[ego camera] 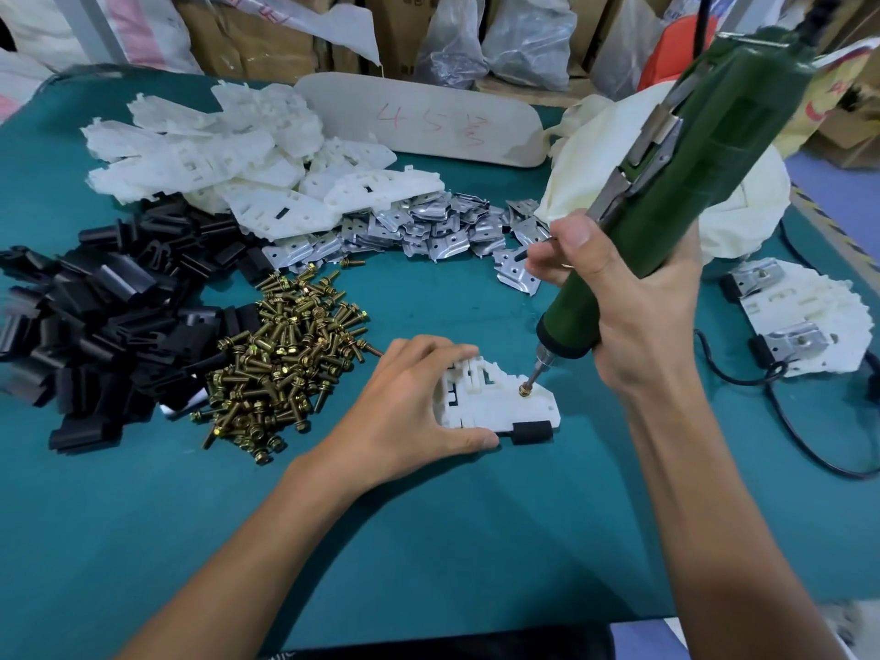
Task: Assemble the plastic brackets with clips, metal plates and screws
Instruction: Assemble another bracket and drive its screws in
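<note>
A white plastic bracket (505,404) lies flat on the teal table, a black clip (532,432) fitted at its near edge. My left hand (409,407) grips the bracket's left side, thumb along the near edge. My right hand (633,302) holds a green electric screwdriver (666,192) tilted up to the right. Its bit stands on a brass screw (525,389) in the bracket's upper right corner. Loose stock lies to the left: brass screws (285,354), black clips (95,316), metal plates (428,231) and white brackets (228,154).
Finished brackets (800,316) are stacked at the right edge, beside a black cable (800,435). A cream cloth bag (619,159) and a beige panel with red writing (428,121) lie at the back. Cardboard boxes and plastic bags stand behind the table.
</note>
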### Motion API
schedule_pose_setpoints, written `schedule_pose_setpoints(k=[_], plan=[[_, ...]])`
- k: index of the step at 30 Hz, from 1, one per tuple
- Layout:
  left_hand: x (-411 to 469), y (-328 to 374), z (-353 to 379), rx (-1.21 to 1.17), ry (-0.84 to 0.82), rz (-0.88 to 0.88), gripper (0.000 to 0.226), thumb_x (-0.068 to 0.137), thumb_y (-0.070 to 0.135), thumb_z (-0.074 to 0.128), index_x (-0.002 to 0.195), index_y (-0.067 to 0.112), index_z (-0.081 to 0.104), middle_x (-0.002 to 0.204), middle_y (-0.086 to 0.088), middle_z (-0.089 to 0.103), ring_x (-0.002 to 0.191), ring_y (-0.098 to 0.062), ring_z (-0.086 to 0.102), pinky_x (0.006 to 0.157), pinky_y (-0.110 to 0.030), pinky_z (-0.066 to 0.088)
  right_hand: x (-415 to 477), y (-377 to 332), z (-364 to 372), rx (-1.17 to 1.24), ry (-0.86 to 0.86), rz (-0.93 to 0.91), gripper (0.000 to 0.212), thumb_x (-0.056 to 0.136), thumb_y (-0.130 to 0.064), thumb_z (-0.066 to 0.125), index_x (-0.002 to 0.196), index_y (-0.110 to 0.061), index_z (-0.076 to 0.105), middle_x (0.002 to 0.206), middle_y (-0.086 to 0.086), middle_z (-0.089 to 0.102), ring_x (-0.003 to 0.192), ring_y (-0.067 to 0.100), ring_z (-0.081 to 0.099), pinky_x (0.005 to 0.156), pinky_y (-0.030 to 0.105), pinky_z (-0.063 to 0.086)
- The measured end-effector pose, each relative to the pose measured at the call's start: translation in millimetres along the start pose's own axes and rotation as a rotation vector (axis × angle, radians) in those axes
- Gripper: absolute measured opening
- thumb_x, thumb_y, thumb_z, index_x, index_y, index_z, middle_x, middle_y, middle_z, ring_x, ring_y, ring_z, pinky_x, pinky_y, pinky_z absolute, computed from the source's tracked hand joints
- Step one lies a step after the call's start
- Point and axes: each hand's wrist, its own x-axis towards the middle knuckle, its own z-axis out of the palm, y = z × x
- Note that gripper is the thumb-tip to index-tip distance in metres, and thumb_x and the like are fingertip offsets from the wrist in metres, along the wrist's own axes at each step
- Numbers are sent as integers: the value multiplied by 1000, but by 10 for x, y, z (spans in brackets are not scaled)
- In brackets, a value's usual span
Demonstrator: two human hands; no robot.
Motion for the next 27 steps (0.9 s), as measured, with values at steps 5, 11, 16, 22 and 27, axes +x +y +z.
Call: schedule_pose_setpoints(k=[5, 11, 16, 22, 27], plan=[[-9, 17, 17, 37, 10, 4, 96, 69, 73, 72, 151, 36, 36, 136, 22, 42, 125, 2, 27, 104, -18, 24, -30, 16, 16, 42, -68, 38, 65, 76, -30, 82, 107, 19, 52, 74, 11, 69, 63, 31, 70, 61, 36, 58], [-16, 26, 16, 47, 11, -4, 93, 71, 70, 74, 151, 36, 39, 139, 19, 48, 127, -1, 30, 105, -18, 25, -28, 12, 90, -44, -58, -17, 22, 80, -27, 79, 76, -15, 61, 58, -2, 60, 42, 22, 55, 51, 30, 49], [1, 18, 17, 41, 12, -2, 93, 71, 68, 76, 150, 35, 40, 138, 17, 50, 126, -3, 31, 104, -16, 25, 15, 26, 56, -38, -74, -6, 34, 78, -27, 79, 83, 2, 62, 65, 6, 64, 52, 23, 64, 58, 29, 54], [7, 15, 33, 34, 22, 7, 92, 70, 68, 74, 149, 34, 42, 135, 16, 51, 124, -4, 32, 105, -17, 25, -44, 53, 53, -12, -113, 19, 36, 79, -26, 79, 86, 4, 61, 66, 7, 67, 55, 26, 67, 58, 34, 57], [2, 5, 38, 34, 23, 10, 92, 71, 69, 74, 149, 34, 42, 134, 16, 51, 122, -2, 31, 101, -14, 23, -28, 76, 116, -78, -42, -67, 32, 80, -27, 77, 74, -7, 54, 54, 2, 56, 39, 29, 54, 50, 33, 47]])
